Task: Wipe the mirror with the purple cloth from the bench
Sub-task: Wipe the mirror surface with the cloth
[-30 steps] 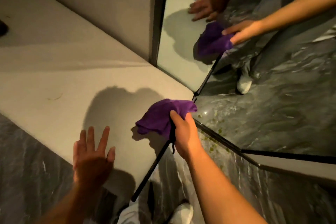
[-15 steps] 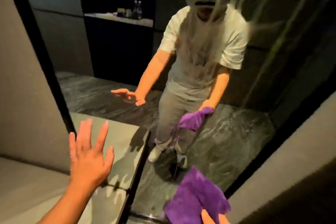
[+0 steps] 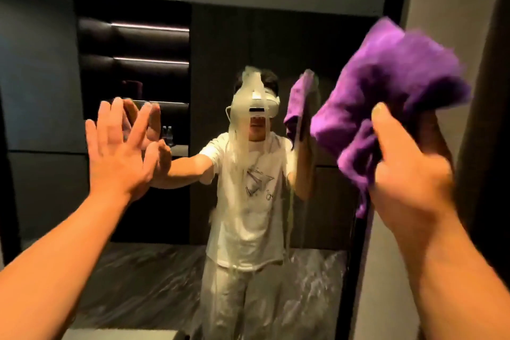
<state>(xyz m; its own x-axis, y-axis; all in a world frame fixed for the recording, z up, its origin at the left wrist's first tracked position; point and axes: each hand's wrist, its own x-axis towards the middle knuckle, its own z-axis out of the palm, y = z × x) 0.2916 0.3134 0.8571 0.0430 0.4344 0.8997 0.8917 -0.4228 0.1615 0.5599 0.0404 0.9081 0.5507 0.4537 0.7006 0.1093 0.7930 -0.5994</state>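
The left hand's fingers are straight and spread wide, holding nothing, palm turned toward the mirror; whether they touch the glass cannot be told. The right hand's fingers curl round the purple cloth, which bunches above and to the left of them and is raised near the mirror's dark right frame. Between the two hands, whitish streaks run down the glass. Beyond the left fingers, the reflection shows lit shelves.
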